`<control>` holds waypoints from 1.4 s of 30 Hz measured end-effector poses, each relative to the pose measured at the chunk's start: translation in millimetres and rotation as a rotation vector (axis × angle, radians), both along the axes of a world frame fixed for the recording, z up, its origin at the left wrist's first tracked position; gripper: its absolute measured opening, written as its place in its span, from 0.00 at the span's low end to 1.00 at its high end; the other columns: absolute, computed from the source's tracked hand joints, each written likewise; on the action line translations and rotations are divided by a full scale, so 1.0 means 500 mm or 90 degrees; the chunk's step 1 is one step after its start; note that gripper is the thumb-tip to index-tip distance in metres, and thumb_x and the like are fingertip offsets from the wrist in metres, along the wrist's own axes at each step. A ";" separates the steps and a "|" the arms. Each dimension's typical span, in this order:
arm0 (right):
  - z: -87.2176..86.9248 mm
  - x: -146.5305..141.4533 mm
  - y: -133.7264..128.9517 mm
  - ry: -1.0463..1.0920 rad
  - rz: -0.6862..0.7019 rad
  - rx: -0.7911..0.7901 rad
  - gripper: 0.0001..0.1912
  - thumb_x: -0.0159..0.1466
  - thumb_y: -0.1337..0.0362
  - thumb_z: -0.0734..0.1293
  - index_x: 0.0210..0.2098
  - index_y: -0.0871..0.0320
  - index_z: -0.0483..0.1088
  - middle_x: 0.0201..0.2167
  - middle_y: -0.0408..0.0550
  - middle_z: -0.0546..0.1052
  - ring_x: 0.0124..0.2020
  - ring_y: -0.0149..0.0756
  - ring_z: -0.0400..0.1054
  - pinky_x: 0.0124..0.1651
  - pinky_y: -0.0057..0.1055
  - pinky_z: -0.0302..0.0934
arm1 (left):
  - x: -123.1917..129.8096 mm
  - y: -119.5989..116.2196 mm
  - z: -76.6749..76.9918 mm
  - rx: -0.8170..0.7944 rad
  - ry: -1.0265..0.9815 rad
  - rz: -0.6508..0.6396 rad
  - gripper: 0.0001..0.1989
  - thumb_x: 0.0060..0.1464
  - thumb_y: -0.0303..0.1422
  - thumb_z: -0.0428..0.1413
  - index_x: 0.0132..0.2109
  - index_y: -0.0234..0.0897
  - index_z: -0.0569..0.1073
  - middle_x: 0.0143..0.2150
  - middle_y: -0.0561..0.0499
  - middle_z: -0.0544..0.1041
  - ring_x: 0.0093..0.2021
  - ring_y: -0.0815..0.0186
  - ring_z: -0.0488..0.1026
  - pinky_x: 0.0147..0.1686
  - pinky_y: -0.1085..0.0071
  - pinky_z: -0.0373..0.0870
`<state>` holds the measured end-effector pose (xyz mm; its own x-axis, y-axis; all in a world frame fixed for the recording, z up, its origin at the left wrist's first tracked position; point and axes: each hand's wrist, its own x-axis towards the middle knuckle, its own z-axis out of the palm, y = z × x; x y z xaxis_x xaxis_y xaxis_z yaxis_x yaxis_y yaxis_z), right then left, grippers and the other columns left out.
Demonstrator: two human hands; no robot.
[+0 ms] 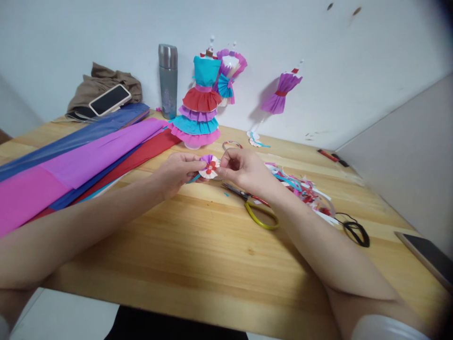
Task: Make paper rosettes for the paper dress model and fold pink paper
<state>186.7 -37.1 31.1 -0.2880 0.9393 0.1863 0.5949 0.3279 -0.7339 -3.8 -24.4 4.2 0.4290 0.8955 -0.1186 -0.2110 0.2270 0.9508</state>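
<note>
While left fingers (197, 166) hold a rosette (211, 168), scissors (244, 195) lie nearby

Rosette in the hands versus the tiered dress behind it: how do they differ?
The rosette is small and round; the tiered dress is much larger, with stacked ruffles. The rosette is held in the left hand; the tiered dress stands on the table. Both show purple and red.

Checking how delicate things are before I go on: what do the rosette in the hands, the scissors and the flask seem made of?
Rosette: probably thin paper, matte, judging by its fine pleats. Scissors: dark, metal-looking blades; the smooth yellow handle suggests plastic. Flask: likely metal, with a shiny, steel-like cap and a grey, perhaps painted body.
</note>
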 end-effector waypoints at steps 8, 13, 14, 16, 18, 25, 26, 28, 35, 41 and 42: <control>-0.004 0.003 0.004 0.017 0.000 0.003 0.13 0.55 0.56 0.71 0.24 0.55 0.65 0.21 0.43 0.69 0.24 0.32 0.59 0.26 0.30 0.50 | 0.003 -0.002 0.003 0.036 0.024 -0.003 0.09 0.44 0.34 0.66 0.24 0.33 0.78 0.24 0.48 0.77 0.26 0.70 0.71 0.31 0.72 0.69; -0.010 0.002 0.012 0.035 -0.005 -0.031 0.11 0.53 0.61 0.71 0.23 0.56 0.64 0.19 0.40 0.67 0.23 0.30 0.57 0.25 0.28 0.49 | 0.003 -0.003 0.003 0.051 0.053 -0.007 0.12 0.44 0.37 0.67 0.22 0.34 0.75 0.16 0.55 0.67 0.23 0.72 0.67 0.31 0.72 0.69; -0.009 0.003 0.014 0.043 -0.002 -0.036 0.11 0.53 0.61 0.71 0.22 0.56 0.64 0.19 0.39 0.66 0.23 0.29 0.57 0.25 0.28 0.49 | 0.003 -0.003 0.002 0.052 0.054 -0.008 0.13 0.44 0.37 0.67 0.22 0.35 0.75 0.16 0.55 0.66 0.22 0.72 0.66 0.31 0.72 0.69; -0.004 0.005 0.014 0.056 -0.001 -0.030 0.12 0.53 0.59 0.71 0.22 0.56 0.64 0.19 0.39 0.66 0.22 0.29 0.57 0.25 0.28 0.50 | 0.002 -0.002 0.001 0.053 0.057 -0.008 0.12 0.45 0.37 0.67 0.22 0.35 0.75 0.16 0.55 0.66 0.22 0.73 0.65 0.31 0.72 0.69; 0.001 0.007 0.013 0.068 -0.003 -0.016 0.13 0.55 0.56 0.71 0.24 0.56 0.66 0.19 0.40 0.67 0.23 0.29 0.58 0.25 0.29 0.50 | 0.001 -0.001 0.003 0.054 0.063 -0.007 0.12 0.45 0.37 0.67 0.23 0.35 0.76 0.17 0.55 0.67 0.21 0.73 0.65 0.29 0.72 0.68; -0.006 0.004 0.013 0.100 0.058 -0.122 0.21 0.53 0.46 0.73 0.21 0.56 0.66 0.16 0.38 0.64 0.19 0.27 0.53 0.22 0.29 0.44 | -0.001 0.001 -0.002 0.050 0.075 -0.025 0.13 0.42 0.37 0.68 0.22 0.34 0.75 0.22 0.50 0.74 0.24 0.71 0.67 0.29 0.72 0.67; -0.007 0.004 0.014 0.106 0.062 -0.138 0.23 0.52 0.45 0.73 0.20 0.56 0.64 0.15 0.38 0.62 0.18 0.26 0.52 0.22 0.28 0.43 | -0.001 0.002 -0.004 0.047 0.068 -0.029 0.13 0.42 0.38 0.68 0.22 0.34 0.76 0.23 0.49 0.75 0.24 0.71 0.68 0.31 0.71 0.69; -0.007 0.005 0.016 0.121 0.065 -0.160 0.23 0.52 0.45 0.74 0.19 0.55 0.64 0.14 0.37 0.61 0.17 0.26 0.51 0.22 0.28 0.42 | -0.003 0.004 -0.008 0.037 0.057 -0.040 0.14 0.42 0.39 0.69 0.25 0.33 0.77 0.27 0.47 0.78 0.28 0.69 0.71 0.34 0.70 0.71; -0.005 0.007 0.018 0.154 0.035 -0.172 0.20 0.58 0.53 0.72 0.18 0.56 0.63 0.13 0.38 0.61 0.16 0.25 0.51 0.22 0.29 0.42 | -0.012 0.025 -0.013 -0.018 0.036 -0.074 0.23 0.41 0.44 0.70 0.40 0.31 0.81 0.41 0.39 0.82 0.35 0.64 0.78 0.38 0.68 0.74; -0.018 0.002 0.019 0.181 0.026 -0.148 0.20 0.59 0.54 0.71 0.19 0.57 0.64 0.14 0.38 0.62 0.17 0.25 0.52 0.22 0.28 0.43 | -0.016 0.026 -0.013 0.006 0.033 -0.066 0.14 0.42 0.34 0.69 0.37 0.30 0.81 0.35 0.44 0.82 0.31 0.67 0.77 0.38 0.68 0.75; -0.020 0.002 0.020 0.194 0.027 -0.142 0.21 0.59 0.52 0.71 0.19 0.57 0.64 0.14 0.38 0.63 0.17 0.25 0.53 0.22 0.28 0.44 | -0.018 0.027 -0.011 0.006 0.037 -0.054 0.13 0.43 0.33 0.69 0.36 0.30 0.81 0.34 0.44 0.82 0.30 0.67 0.77 0.38 0.68 0.75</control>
